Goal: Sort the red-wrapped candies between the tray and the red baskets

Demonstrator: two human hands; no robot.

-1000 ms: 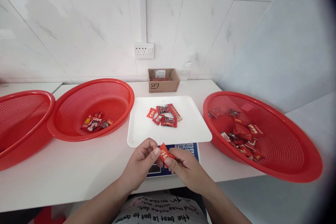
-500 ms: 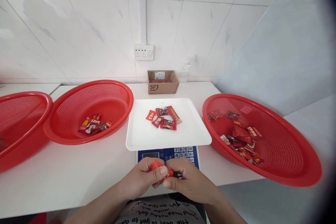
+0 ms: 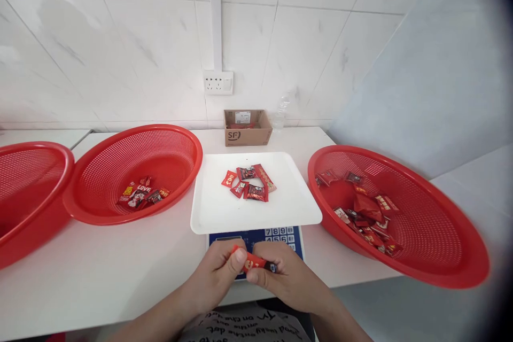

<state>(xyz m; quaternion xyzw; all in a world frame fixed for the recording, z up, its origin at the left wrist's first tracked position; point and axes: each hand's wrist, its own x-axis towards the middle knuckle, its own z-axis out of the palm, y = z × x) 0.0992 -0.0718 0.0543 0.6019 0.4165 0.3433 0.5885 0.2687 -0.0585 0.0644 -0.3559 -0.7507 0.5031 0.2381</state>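
Note:
In front of my body, both hands are closed on a small red packet (image 3: 253, 262) with gold lettering. My left hand (image 3: 218, 270) pinches its left end, thumb on top. My right hand (image 3: 282, 272) grips the other end, where a dark piece (image 3: 271, 266) with pale marks shows between thumb and fingers; I cannot tell whether it belongs to the packet. Just beyond the hands, a blue-faced scale (image 3: 256, 236) carries a white tray (image 3: 212, 208). Several red snack packets (image 3: 256, 192) lie in a loose ring on the tray.
Red plastic baskets stand on both sides: one at right (image 3: 433, 246) and one at left (image 3: 104, 155), both holding wrapped snacks, plus another basket (image 3: 36, 197) at the far left. A cardboard box (image 3: 249, 137) and a clear bottle (image 3: 281, 112) stand near the wall.
My left thumb has shifted left and up along the red packet, so more of its gold lettering shows. The right hand keeps its grip. The tray's packets stay in place.

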